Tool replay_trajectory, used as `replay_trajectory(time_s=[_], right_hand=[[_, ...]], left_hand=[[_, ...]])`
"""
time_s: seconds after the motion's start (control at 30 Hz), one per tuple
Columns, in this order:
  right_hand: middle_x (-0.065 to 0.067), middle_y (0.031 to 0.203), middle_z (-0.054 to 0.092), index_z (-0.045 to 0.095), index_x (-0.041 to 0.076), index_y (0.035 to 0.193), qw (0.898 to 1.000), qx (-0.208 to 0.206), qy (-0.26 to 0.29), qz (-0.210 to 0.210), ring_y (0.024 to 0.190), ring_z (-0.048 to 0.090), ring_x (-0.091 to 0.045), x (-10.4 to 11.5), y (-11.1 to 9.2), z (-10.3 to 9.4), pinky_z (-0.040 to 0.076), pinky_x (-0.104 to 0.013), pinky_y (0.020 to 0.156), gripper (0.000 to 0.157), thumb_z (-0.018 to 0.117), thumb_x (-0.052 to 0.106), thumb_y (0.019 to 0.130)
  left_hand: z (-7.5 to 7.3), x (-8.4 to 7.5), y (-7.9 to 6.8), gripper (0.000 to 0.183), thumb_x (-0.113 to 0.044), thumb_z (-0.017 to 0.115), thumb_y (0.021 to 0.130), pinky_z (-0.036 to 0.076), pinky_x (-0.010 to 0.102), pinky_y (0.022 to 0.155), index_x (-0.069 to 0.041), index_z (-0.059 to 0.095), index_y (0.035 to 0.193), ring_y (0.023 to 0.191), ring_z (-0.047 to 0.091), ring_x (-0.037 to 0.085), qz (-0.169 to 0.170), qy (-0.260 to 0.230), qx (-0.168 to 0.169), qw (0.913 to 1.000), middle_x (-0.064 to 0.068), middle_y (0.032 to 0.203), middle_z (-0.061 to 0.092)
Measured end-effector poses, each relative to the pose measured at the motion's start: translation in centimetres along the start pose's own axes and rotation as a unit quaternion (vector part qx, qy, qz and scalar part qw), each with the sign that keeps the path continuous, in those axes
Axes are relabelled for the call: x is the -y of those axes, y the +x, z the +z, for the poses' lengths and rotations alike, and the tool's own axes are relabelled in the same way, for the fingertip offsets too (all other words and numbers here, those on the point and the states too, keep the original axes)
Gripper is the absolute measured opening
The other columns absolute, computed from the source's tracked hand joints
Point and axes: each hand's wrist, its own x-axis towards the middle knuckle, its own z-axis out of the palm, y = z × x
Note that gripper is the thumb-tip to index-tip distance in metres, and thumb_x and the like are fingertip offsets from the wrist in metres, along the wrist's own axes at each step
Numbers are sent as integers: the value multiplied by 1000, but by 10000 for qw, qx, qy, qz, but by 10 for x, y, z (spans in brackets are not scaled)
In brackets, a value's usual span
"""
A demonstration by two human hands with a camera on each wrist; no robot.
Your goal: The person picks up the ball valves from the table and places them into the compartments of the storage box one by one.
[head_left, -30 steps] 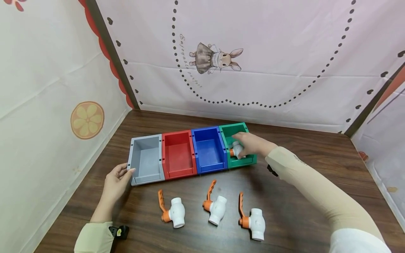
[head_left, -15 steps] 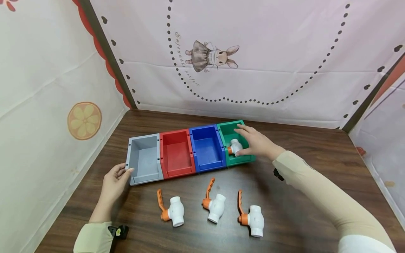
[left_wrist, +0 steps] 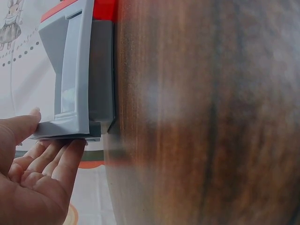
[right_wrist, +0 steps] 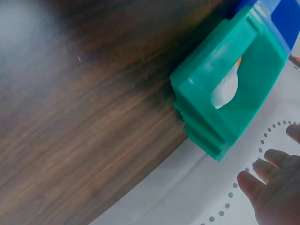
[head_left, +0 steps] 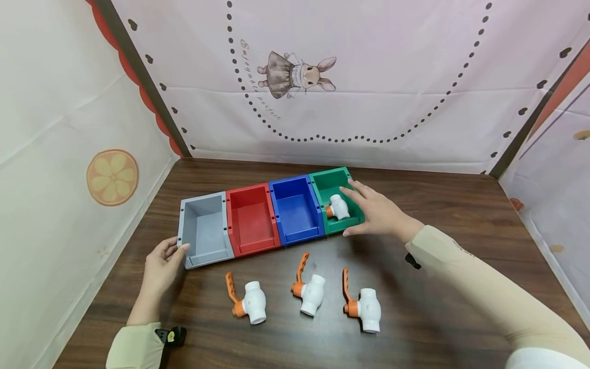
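Note:
My left hand (head_left: pixel 161 267) grips the left end of the grey bin (head_left: pixel 206 238), thumb on its rim and fingers against the outer side, as the left wrist view (left_wrist: pixel 70 126) also shows. At the other end of the row, my right hand (head_left: pixel 382 212) hovers by the right side of the green bin (head_left: pixel 328 180), fingers spread, holding nothing. Inside that bin lies a white ball valve (head_left: pixel 340 207) with an orange part; its handle is hidden. In the right wrist view, only some of this valve (right_wrist: pixel 227 89) shows through the bin's open front.
Between grey and green stand a red bin (head_left: pixel 252 220) and a blue bin (head_left: pixel 296 210), joined in one row. Three white ball valves with orange handles lie in front: left (head_left: pixel 255 302), middle (head_left: pixel 313 295) and right (head_left: pixel 370 310). A printed cloth (head_left: pixel 369 118) hangs behind the table.
My right hand has let go of the valve in the green bin and drawn back to the right, its fingers spreading. The left hand keeps its grip. The head view has shifted slightly.

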Motion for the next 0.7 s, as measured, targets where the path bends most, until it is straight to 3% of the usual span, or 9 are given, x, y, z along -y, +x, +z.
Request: replay_trajectory(time_s=[0.43, 0.7], right_hand=[[-21, 153, 25, 31, 7, 148, 9997, -218, -64, -116, 140, 25, -39, 11, -32, 3, 36, -56, 105, 106, 80, 55, 67], [-19, 155, 23, 31, 7, 148, 9997, -186, 46, -150, 140, 26, -38, 19, -51, 7, 38, -57, 103, 106, 80, 54, 67]], left_hand=[[2, 1, -1, 46, -21, 57, 96, 40, -3, 68, 11, 48, 128, 78, 42, -26, -119, 93, -61, 9999, 35, 121, 57], [7, 3, 2, 43, -16, 58, 95, 41, -2, 68, 11, 50, 127, 77, 44, -26, -134, -92, -206, 9997, 34, 121, 56]])
